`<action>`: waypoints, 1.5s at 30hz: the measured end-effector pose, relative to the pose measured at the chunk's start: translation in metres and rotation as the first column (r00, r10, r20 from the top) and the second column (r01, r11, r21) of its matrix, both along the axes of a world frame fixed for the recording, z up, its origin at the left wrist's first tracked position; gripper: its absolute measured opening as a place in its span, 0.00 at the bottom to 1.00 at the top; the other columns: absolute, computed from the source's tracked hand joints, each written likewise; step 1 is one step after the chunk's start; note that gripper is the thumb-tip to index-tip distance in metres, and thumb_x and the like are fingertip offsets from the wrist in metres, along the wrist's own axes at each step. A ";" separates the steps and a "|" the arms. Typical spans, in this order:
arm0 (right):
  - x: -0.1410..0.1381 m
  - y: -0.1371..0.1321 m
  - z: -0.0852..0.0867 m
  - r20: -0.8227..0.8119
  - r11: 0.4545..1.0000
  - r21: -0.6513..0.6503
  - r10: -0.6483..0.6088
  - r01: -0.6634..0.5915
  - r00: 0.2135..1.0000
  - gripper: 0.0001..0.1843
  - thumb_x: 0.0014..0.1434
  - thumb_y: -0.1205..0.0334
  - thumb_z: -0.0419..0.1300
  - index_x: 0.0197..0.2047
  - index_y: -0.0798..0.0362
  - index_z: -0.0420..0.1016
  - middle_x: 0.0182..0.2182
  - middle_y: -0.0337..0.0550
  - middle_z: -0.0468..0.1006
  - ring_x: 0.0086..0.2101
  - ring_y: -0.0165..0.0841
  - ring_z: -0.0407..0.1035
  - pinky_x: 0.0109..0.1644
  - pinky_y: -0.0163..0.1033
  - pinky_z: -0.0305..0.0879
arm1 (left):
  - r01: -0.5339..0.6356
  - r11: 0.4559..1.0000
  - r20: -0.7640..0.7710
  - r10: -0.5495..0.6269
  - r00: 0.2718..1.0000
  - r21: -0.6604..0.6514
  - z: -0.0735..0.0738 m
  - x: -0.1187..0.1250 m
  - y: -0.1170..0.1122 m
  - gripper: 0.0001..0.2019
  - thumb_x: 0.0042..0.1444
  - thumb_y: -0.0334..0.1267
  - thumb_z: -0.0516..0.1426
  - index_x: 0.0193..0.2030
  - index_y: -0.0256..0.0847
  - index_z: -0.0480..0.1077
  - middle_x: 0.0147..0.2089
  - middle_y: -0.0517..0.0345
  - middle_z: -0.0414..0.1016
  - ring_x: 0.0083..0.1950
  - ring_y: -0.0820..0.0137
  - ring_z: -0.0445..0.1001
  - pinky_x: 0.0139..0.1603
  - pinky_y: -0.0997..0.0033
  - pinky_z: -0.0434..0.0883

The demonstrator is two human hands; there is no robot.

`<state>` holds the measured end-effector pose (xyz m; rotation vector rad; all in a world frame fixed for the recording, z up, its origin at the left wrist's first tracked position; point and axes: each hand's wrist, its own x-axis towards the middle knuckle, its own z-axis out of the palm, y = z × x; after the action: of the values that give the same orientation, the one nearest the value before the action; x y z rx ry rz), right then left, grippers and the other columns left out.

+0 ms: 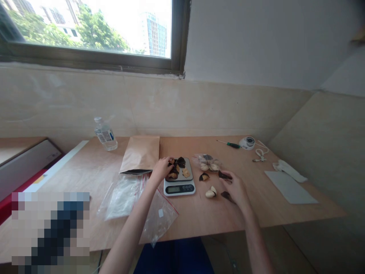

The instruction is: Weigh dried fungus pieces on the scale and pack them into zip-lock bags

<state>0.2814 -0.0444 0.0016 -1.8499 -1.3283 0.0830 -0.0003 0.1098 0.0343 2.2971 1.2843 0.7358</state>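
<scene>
view: head-worn camera | faces: forward and down | close on: left hand [161, 169], right hand [235, 188], light wooden surface [273, 213] | far: dark-framed rectangular window [85, 26]

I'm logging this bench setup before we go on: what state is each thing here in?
Left hand: touching the pieces on the scale
Right hand: raised, fingers at a dark piece
Digital scale: loaded; reading too small to tell
Kraft envelope: lying flat
Plastic bottle: upright, capped
Zip bag: lying flat
Clear bag: holding pale and dark pieces

Window with dark frame [85, 28] set above beige-panelled wall [71, 102]; trees [97, 32], tower block [154, 34] seen outside; wooden desk [285, 213] fitted into corner, lit by daylight.
</scene>
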 end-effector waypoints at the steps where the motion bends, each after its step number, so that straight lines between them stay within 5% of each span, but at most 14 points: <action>1: -0.004 0.000 0.009 0.013 1.000 -0.029 0.011 -0.010 1.000 0.14 0.51 0.58 0.57 0.41 0.53 0.73 0.40 0.49 0.78 0.40 0.40 0.72 0.46 0.46 0.66 | -0.001 1.000 0.004 0.001 1.000 -0.002 0.000 -0.001 0.001 0.13 0.50 0.29 0.55 0.44 0.41 0.69 0.41 0.54 0.75 0.45 0.65 0.73 0.49 0.65 0.67; 6: -0.035 0.009 0.067 0.109 0.977 -0.192 0.115 -0.093 0.987 0.10 0.51 0.64 0.59 0.38 0.52 0.74 0.38 0.47 0.78 0.39 0.40 0.72 0.44 0.45 0.65 | -0.109 0.994 0.067 0.108 0.992 0.010 0.004 -0.012 -0.010 0.15 0.52 0.32 0.54 0.48 0.36 0.66 0.46 0.47 0.73 0.46 0.63 0.72 0.49 0.62 0.67; 10: -0.089 0.054 0.100 0.166 0.930 -0.122 0.363 -0.346 0.917 0.13 0.53 0.65 0.59 0.43 0.50 0.73 0.43 0.44 0.77 0.45 0.39 0.69 0.49 0.45 0.62 | -0.237 0.968 0.280 0.205 0.938 0.085 0.009 -0.026 -0.051 0.17 0.54 0.35 0.53 0.52 0.39 0.63 0.48 0.49 0.70 0.50 0.64 0.69 0.51 0.60 0.66; 14: -0.142 0.119 0.096 0.124 0.744 -0.279 0.655 -0.607 0.745 0.14 0.51 0.68 0.62 0.43 0.50 0.74 0.43 0.40 0.78 0.46 0.37 0.69 0.53 0.44 0.59 | -0.174 0.981 0.313 0.140 0.939 0.084 0.005 -0.038 -0.112 0.17 0.55 0.36 0.53 0.52 0.42 0.63 0.49 0.50 0.70 0.51 0.64 0.69 0.50 0.59 0.67; 18: -0.158 0.148 0.079 0.130 0.674 -0.486 0.685 -0.556 0.717 0.12 0.50 0.69 0.63 0.40 0.48 0.77 0.41 0.41 0.80 0.46 0.41 0.70 0.54 0.51 0.56 | -0.154 0.988 0.327 0.138 0.935 0.025 -0.008 -0.040 -0.160 0.18 0.54 0.34 0.52 0.53 0.41 0.63 0.49 0.50 0.71 0.50 0.63 0.70 0.48 0.60 0.69; 22: -0.140 0.126 0.080 0.134 0.751 -0.335 0.635 -0.569 0.761 0.12 0.53 0.65 0.61 0.43 0.48 0.75 0.46 0.43 0.77 0.50 0.41 0.66 0.57 0.51 0.54 | -0.056 0.996 0.309 0.077 0.948 -0.076 -0.015 -0.024 -0.187 0.18 0.53 0.32 0.52 0.52 0.42 0.64 0.48 0.50 0.71 0.49 0.64 0.71 0.47 0.61 0.70; 27: -0.097 0.054 0.071 0.001 0.841 -0.029 0.540 -0.540 0.842 0.12 0.60 0.60 0.51 0.44 0.50 0.73 0.48 0.45 0.73 0.52 0.35 0.64 0.58 0.45 0.56 | 0.047 0.974 0.248 0.010 0.969 -0.223 -0.021 0.014 -0.200 0.17 0.51 0.27 0.49 0.48 0.41 0.66 0.45 0.49 0.71 0.47 0.62 0.70 0.49 0.60 0.68; 32: -0.060 -0.012 0.044 -0.119 0.929 -0.015 0.366 -0.370 0.923 0.14 0.61 0.55 0.49 0.43 0.50 0.73 0.45 0.46 0.73 0.50 0.37 0.66 0.57 0.46 0.59 | 0.081 0.943 0.193 -0.018 0.981 -0.323 -0.038 0.073 -0.204 0.17 0.51 0.27 0.49 0.47 0.40 0.66 0.47 0.46 0.70 0.49 0.59 0.69 0.50 0.58 0.66; 36: -0.051 -0.036 0.037 -0.117 0.955 0.017 0.295 -0.295 0.948 0.15 0.61 0.55 0.49 0.43 0.50 0.73 0.47 0.47 0.71 0.51 0.37 0.64 0.56 0.46 0.60 | 0.096 0.939 0.220 -0.022 0.975 -0.331 -0.037 0.111 -0.210 0.18 0.53 0.29 0.50 0.52 0.37 0.63 0.51 0.42 0.68 0.53 0.58 0.67 0.51 0.60 0.66; 40: -0.059 -0.044 0.039 -0.089 0.973 0.075 0.226 -0.220 0.970 0.14 0.61 0.56 0.49 0.42 0.49 0.73 0.47 0.48 0.71 0.50 0.38 0.64 0.55 0.46 0.60 | 0.060 0.961 0.258 0.012 0.966 -0.269 -0.021 0.090 -0.209 0.17 0.55 0.33 0.51 0.53 0.39 0.62 0.51 0.45 0.68 0.53 0.61 0.67 0.52 0.61 0.65; 43: -0.077 -0.047 0.034 -0.127 0.972 0.097 0.227 -0.216 0.965 0.13 0.62 0.57 0.49 0.41 0.50 0.74 0.44 0.48 0.72 0.48 0.38 0.65 0.53 0.45 0.62 | -0.152 0.978 0.223 0.182 0.958 -0.144 -0.018 0.039 -0.196 0.12 0.60 0.36 0.46 0.48 0.41 0.64 0.46 0.49 0.69 0.48 0.63 0.68 0.49 0.60 0.66; 45: -0.095 -0.047 0.029 -0.146 0.963 0.096 0.266 -0.254 0.953 0.13 0.62 0.59 0.49 0.40 0.50 0.74 0.42 0.47 0.74 0.46 0.38 0.67 0.53 0.46 0.61 | -0.344 0.938 0.129 0.348 0.929 -0.049 -0.024 0.005 -0.183 0.11 0.60 0.39 0.46 0.43 0.40 0.65 0.41 0.50 0.69 0.44 0.61 0.69 0.46 0.58 0.66</action>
<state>0.1863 -0.0917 0.0301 -1.5626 -1.4358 0.3065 0.0047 -0.0736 0.0102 1.9809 1.6440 0.9660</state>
